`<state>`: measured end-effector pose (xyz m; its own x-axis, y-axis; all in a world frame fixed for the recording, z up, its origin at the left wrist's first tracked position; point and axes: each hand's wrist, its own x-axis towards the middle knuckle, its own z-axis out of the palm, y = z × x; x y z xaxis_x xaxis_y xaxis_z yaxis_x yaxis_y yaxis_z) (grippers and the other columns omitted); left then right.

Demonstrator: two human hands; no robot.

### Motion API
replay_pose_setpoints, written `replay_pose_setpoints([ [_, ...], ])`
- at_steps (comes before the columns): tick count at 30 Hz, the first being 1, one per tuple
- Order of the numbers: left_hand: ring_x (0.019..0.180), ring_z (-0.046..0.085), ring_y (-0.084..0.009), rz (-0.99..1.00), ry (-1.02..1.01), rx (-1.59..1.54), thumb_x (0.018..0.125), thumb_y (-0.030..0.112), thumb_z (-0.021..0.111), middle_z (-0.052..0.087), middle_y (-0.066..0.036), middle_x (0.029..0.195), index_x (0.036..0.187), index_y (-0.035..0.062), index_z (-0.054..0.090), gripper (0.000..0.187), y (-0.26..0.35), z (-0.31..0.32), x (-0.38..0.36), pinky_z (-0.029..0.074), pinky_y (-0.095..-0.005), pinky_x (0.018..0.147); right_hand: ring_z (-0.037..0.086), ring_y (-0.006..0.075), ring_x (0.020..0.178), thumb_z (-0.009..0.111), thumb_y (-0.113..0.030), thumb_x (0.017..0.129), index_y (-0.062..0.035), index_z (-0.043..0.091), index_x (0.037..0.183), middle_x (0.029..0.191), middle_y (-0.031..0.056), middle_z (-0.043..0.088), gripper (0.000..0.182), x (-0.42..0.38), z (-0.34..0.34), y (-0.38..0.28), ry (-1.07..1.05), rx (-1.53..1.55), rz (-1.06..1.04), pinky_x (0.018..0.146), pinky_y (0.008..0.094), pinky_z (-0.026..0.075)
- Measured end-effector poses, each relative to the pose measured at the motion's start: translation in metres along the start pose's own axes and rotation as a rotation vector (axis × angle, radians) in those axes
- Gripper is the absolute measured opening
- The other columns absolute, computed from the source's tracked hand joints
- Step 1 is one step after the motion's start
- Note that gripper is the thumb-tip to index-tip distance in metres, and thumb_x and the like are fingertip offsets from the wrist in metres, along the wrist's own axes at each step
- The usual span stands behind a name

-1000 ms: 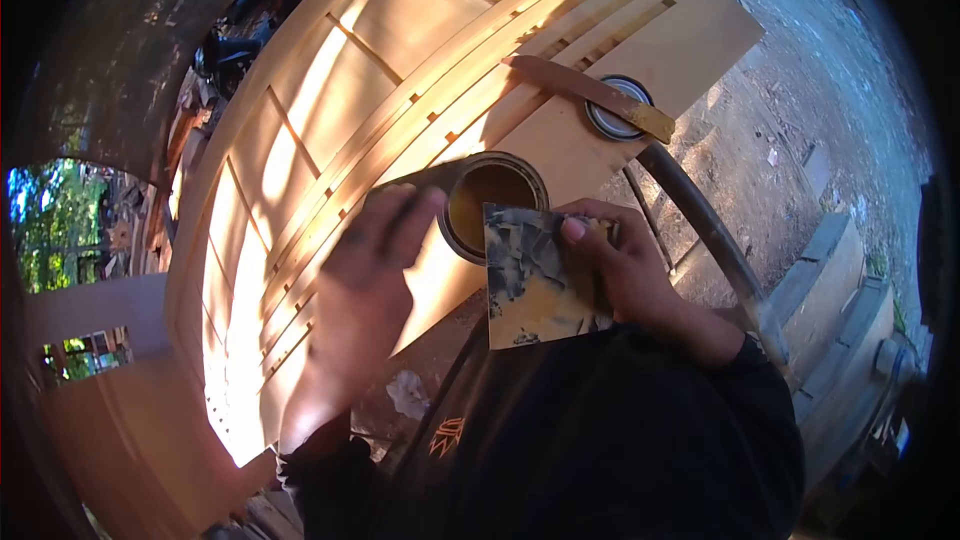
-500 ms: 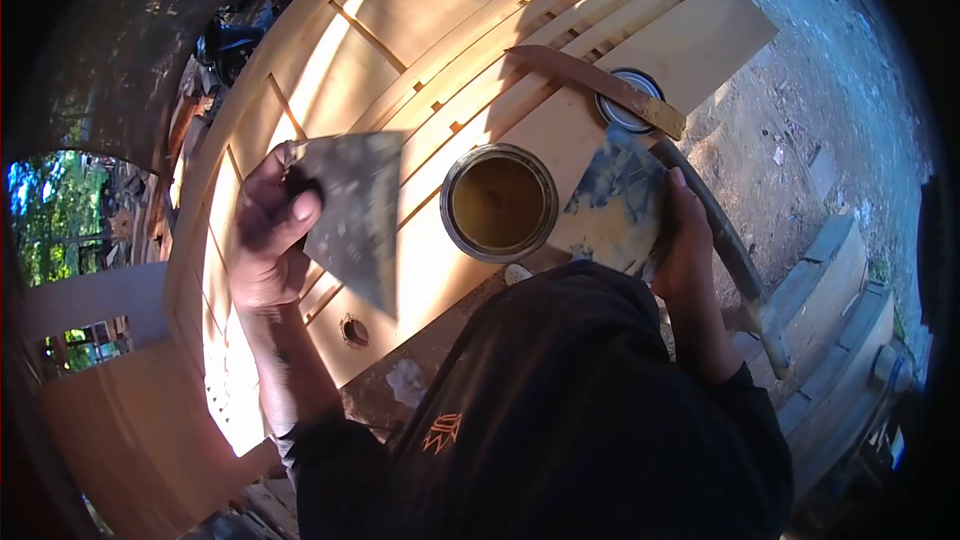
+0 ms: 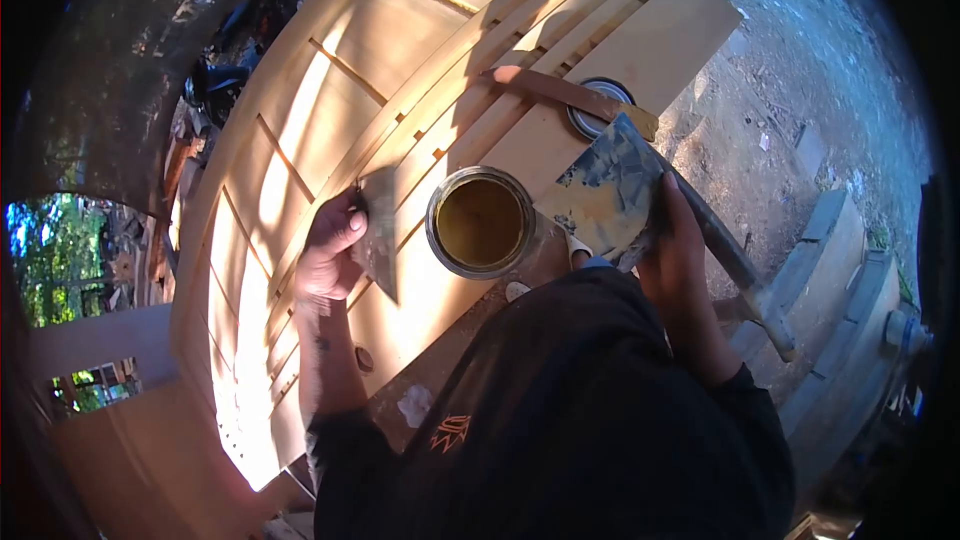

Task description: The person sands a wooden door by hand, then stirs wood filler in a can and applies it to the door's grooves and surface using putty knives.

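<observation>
My left hand grips a thin grey metal scraper blade, tilted nearly edge-on, just left of an open round can. The can stands on the wooden panel and holds a yellowish-brown filling. On the can's other side, my right hand is closed round the edge of a flat putty board, smeared with dark blue-grey and cream patches. A pale, narrow tip shows at the board's lower corner; its kind I cannot make out. Some right-hand fingers are hidden under the board.
Beneath the can lies a large slatted wooden panel. A brown wooden strip rests across a round lid. A grey bar runs beside my right hand. Grooved planks lie on the ground at right.
My left hand has moved right, nearer the can, and its scraper has turned more edge-on. The putty board has tilted and shifted slightly up and left. The whole view has shifted a little.
</observation>
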<state>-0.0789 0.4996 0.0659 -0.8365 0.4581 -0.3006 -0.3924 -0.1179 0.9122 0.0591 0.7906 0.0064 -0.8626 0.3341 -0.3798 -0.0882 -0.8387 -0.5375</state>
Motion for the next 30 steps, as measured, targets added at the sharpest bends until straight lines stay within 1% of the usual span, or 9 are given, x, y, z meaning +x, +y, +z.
replay_pose_setpoints([
  [4, 0.062, 0.045, -0.0053, -0.092, 0.011, 0.365, 0.074, 0.02, 0.075, 0.055, 0.002, 0.072, 0.1, -0.0038, 0.055, 0.04, -0.01, -0.009, 0.013, 0.034, -0.0197, 0.055, 0.06, 0.0189, 0.097, 0.042, -0.02, 0.096, 0.0011, 0.049, 0.115, 0.107, 0.0114, 0.06, 0.03, -0.003, 0.0, -0.005, -0.138, -0.062, -0.016, 0.082, 0.0327, 0.05],
  [6, 0.061, 0.045, -0.006, 0.241, 0.134, 0.259, 0.077, 0.015, 0.071, 0.055, 0.002, 0.071, 0.1, -0.0031, 0.055, 0.034, -0.008, 0.016, 0.004, 0.032, -0.018, 0.054, 0.06, 0.0208, 0.099, 0.045, -0.013, 0.092, 0.0018, 0.046, 0.118, 0.108, 0.012, 0.059, 0.03, -0.002, -0.006, -0.004, -0.144, -0.09, -0.036, 0.083, 0.0349, 0.051],
  [8, 0.083, 0.061, -0.0148, 0.472, 0.177, 0.314, 0.077, -0.013, 0.057, 0.063, -0.011, 0.091, 0.095, -0.0008, 0.056, 0.022, 0.003, 0.03, -0.011, 0.05, -0.0276, 0.074, 0.059, 0.0225, 0.1, 0.046, -0.006, 0.088, 0.0018, 0.043, 0.121, 0.11, 0.0125, 0.058, 0.034, -0.006, -0.007, -0.004, -0.148, -0.093, -0.055, 0.084, 0.037, 0.052],
  [12, 0.092, 0.062, -0.0298, 1.208, 0.064, 1.396, 0.071, -0.007, 0.065, 0.064, -0.011, 0.096, 0.084, 0.0058, 0.06, 0.019, 0.023, 0.068, -0.028, 0.051, -0.0385, 0.081, 0.057, 0.0252, 0.106, 0.048, 0.005, 0.079, 0.0001, 0.037, 0.128, 0.117, 0.0141, 0.054, 0.05, -0.009, 0.005, -0.001, -0.205, -0.056, -0.07, 0.09, 0.0402, 0.049],
  [18, 0.088, 0.061, -0.0287, 1.424, -0.113, 1.381, 0.068, -0.001, 0.068, 0.063, -0.011, 0.096, 0.085, 0.0053, 0.061, 0.019, 0.027, 0.089, -0.028, 0.05, -0.0415, 0.075, 0.056, 0.0262, 0.108, 0.051, -0.001, 0.082, -0.0015, 0.035, 0.13, 0.118, 0.0152, 0.053, 0.05, -0.012, 0.014, 0.002, -0.266, 0.004, -0.103, 0.089, 0.0433, 0.049],
  [20, 0.082, 0.061, -0.025, 1.382, 0.055, 1.282, 0.075, 0.001, 0.063, 0.061, -0.015, 0.094, 0.095, 0.0035, 0.058, 0.022, 0.025, 0.08, -0.025, 0.051, -0.0366, 0.068, 0.053, 0.0263, 0.111, 0.048, 0.003, 0.083, -0.0032, 0.031, 0.132, 0.12, 0.0142, 0.051, 0.052, -0.013, 0.017, -0.002, -0.241, 0.044, -0.087, 0.093, 0.0444, 0.047],
  [22, 0.082, 0.06, -0.0198, 0.83, 0.305, 0.572, 0.081, 0.005, 0.062, 0.061, -0.011, 0.097, 0.104, 0.0009, 0.054, 0.025, 0.016, 0.096, -0.025, 0.052, -0.0323, 0.067, 0.052, 0.0267, 0.113, 0.046, 0.003, 0.084, -0.0045, 0.028, 0.133, 0.122, 0.0138, 0.049, 0.053, -0.014, 0.018, -0.005, -0.233, 0.083, -0.08, 0.095, 0.0456, 0.046],
  [24, 0.089, 0.06, -0.0185, 0.318, 0.075, 0.052, 0.085, 0.009, 0.06, 0.058, -0.01, 0.102, 0.111, -0.0014, 0.047, 0.031, 0.031, 0.108, -0.017, 0.051, -0.0297, 0.076, 0.051, 0.0273, 0.114, 0.046, -0.001, 0.087, -0.0056, 0.026, 0.134, 0.124, 0.0141, 0.048, 0.051, -0.014, 0.019, -0.007, -0.251, 0.112, -0.071, 0.095, 0.0467, 0.046],
  [30, 0.102, 0.057, -0.0217, 0.094, -0.207, 0.144, 0.082, -0.002, 0.06, 0.056, -0.015, 0.11, 0.12, -0.0025, 0.038, 0.043, 0.011, 0.14, 0.013, 0.047, -0.0355, 0.09, 0.051, 0.0271, 0.114, 0.048, -0.021, 0.093, -0.0064, 0.026, 0.134, 0.126, 0.0134, 0.046, 0.049, -0.016, 0.024, -0.015, -0.302, 0.188, -0.062, 0.091, 0.0445, 0.048],
])
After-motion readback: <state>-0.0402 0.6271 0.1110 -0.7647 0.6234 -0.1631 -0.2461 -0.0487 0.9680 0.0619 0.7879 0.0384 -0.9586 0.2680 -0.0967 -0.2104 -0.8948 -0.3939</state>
